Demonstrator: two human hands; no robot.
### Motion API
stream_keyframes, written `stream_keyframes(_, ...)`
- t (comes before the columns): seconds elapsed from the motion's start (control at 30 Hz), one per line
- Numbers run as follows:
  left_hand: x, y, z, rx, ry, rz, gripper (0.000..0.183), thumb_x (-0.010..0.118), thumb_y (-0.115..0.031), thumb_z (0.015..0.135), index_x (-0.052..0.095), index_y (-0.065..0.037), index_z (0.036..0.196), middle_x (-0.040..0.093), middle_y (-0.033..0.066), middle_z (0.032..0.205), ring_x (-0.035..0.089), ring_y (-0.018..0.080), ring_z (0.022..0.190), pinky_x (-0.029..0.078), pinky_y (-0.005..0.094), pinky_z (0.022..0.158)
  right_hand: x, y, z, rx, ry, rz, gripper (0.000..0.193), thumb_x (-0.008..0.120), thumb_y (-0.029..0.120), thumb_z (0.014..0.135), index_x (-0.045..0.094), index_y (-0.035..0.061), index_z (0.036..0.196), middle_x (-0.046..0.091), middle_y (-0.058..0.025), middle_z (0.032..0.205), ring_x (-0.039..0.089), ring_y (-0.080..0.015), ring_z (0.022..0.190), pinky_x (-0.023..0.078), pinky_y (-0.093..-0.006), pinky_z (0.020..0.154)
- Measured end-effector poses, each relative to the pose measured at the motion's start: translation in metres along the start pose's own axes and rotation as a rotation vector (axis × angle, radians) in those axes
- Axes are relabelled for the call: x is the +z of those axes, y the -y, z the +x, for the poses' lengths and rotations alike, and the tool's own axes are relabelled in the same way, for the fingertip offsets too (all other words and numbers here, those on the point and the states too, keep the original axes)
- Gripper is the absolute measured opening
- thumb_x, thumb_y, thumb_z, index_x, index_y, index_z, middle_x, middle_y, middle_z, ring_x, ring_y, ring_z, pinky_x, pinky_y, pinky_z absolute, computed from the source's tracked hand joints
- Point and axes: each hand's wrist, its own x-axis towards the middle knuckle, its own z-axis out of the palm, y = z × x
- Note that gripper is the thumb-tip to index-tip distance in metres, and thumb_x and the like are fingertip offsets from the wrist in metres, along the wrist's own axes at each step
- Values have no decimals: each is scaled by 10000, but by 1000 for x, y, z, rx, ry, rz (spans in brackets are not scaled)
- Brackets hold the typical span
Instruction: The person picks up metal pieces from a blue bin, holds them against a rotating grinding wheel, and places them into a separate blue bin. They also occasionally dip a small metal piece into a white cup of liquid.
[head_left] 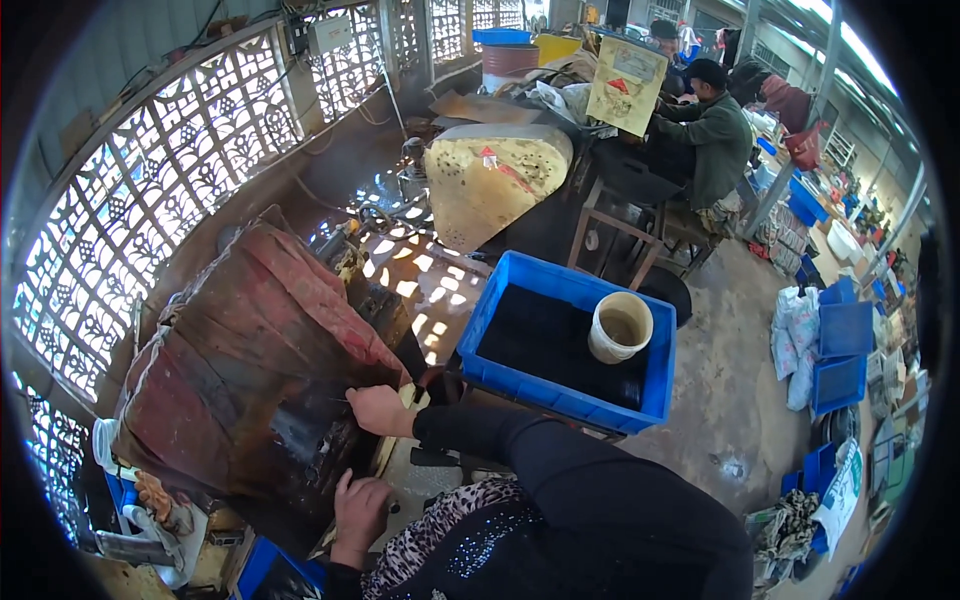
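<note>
My right hand (381, 411) reaches across to the near edge of a machine draped with a worn red cloth (265, 330). Its fingers are curled closed; whatever they grip is too small or hidden to make out. Nearer to me, my left hand (361, 512) is beside the machine's dark, wet-looking opening (305, 425), fingers bent but apart, with nothing visible in them. A pale grey surface (415, 485) lies between my hands and my body.
To the right stands a blue tub (545, 393) of dark material, with a cream bucket (620, 328) in it. A yellowish machine guard (495, 180) is beyond. Another person (715, 135) sits working at the back. Blue crates (838, 383) line the right side.
</note>
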Motion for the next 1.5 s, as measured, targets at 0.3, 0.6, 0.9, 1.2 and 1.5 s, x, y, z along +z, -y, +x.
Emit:
stream_keyframes(0.3, -60, 68, 34, -565, -766, -415, 337, 681, 12, 808, 558, -27, 1120, 641, 150, 979, 637, 289, 926, 496, 367, 821, 4, -4, 0, 21, -7, 23, 110, 523, 110, 834, 572, 31, 894, 655, -167, 749, 667, -366, 726, 525, -478, 631)
stream_keyframes(0.6, -111, 186, 64, -734, -606, 145, 441, 729, -94, 792, 516, -67, 1178, 642, 206, 928, 626, 414, 891, 484, 457, 789, 5, -5, 2, 35, -24, 21, 114, 524, 125, 841, 573, 34, 889, 651, -170, 739, 663, -373, 722, 523, -483, 636)
stream_keyframes(0.9, -123, 199, 76, -898, -473, 177, 486, 738, -190, 795, 496, -77, 1201, 659, 237, 916, 635, 444, 909, 483, 492, 773, 1, -5, 3, 41, 14, 18, 133, 523, 130, 842, 576, 26, 906, 657, -175, 776, 664, -379, 744, 526, -488, 650)
stream_keyframes(1.2, -102, 183, 55, -897, -603, 214, 479, 720, -211, 833, 491, -69, 1230, 658, 207, 864, 645, 403, 826, 480, 486, 724, 4, -5, 3, 38, 21, 21, 138, 526, 125, 837, 577, 23, 915, 659, -176, 787, 666, -380, 752, 528, -487, 659)
stream_keyframes(1.5, -11, 85, -71, -983, -433, -49, 352, 684, -131, 859, 581, -85, 1192, 619, 126, 716, 613, 312, 664, 483, 430, 645, 9, -11, 4, -42, -83, -2, 123, 559, 143, 815, 604, 47, 878, 626, -159, 837, 656, -345, 758, 544, -444, 658)
